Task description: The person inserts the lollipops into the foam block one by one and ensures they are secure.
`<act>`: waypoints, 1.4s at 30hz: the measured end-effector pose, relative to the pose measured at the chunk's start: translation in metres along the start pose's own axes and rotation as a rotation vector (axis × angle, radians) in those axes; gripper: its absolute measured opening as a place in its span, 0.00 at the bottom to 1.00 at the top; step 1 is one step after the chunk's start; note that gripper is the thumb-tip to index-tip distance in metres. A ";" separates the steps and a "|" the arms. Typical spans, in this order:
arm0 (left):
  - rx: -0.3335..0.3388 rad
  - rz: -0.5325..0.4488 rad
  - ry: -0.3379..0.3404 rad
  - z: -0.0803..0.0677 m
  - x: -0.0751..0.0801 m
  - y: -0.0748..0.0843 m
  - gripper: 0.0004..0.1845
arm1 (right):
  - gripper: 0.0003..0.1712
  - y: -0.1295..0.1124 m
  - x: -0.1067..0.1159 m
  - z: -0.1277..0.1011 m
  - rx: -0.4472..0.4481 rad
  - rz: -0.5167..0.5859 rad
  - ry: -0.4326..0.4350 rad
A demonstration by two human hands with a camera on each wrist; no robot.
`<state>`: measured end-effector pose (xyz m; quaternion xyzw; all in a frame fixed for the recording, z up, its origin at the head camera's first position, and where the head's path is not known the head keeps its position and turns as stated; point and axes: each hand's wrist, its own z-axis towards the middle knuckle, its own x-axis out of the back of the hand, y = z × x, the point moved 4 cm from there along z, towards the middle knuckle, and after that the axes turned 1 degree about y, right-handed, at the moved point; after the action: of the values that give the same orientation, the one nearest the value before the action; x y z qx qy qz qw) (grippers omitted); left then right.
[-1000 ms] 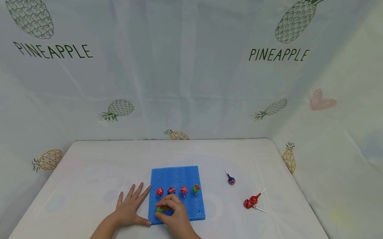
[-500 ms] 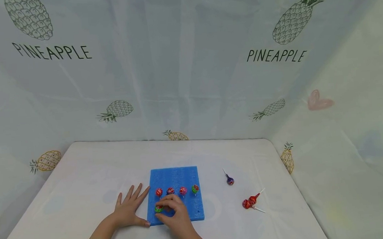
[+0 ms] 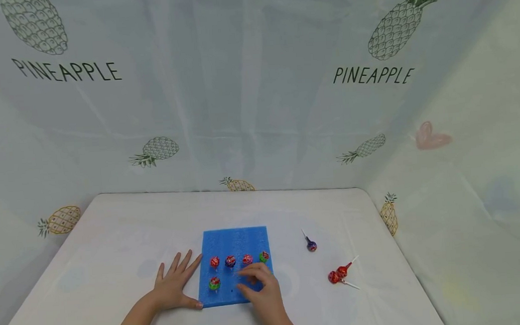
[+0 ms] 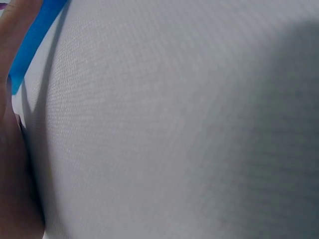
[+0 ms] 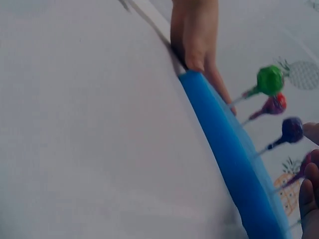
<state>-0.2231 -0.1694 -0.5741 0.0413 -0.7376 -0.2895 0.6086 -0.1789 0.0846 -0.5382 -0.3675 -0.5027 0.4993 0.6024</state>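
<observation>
A blue foam board lies on the table with several wrapped lollipops standing in it on their sticks. Along its middle row are a red lollipop, a dark one, a pink one and a green one. Nearer the front left, a green-and-red lollipop stands upright. My left hand rests flat with fingers spread, thumb and fingertips at the board's left edge. Over the board's front right is my right hand, its fingers bent, thumb and forefinger apart, holding nothing.
To the right of the board lies a purple lollipop. Two red lollipops, one touching the other, lie farther right on the white table. A pineapple-print cloth hangs behind and at the sides.
My right hand has let go of the green-and-red lollipop and moved right across the board. The lollipop stays standing in the foam. My left hand has kept its place.
</observation>
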 end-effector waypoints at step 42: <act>-0.023 -0.002 0.030 0.003 -0.009 -0.009 0.63 | 0.16 0.051 0.161 -0.029 -0.137 -0.317 0.527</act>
<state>-0.2264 -0.1723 -0.5868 0.0393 -0.7249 -0.2977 0.6200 -0.1630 0.2544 -0.5542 -0.4412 -0.4129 0.2516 0.7560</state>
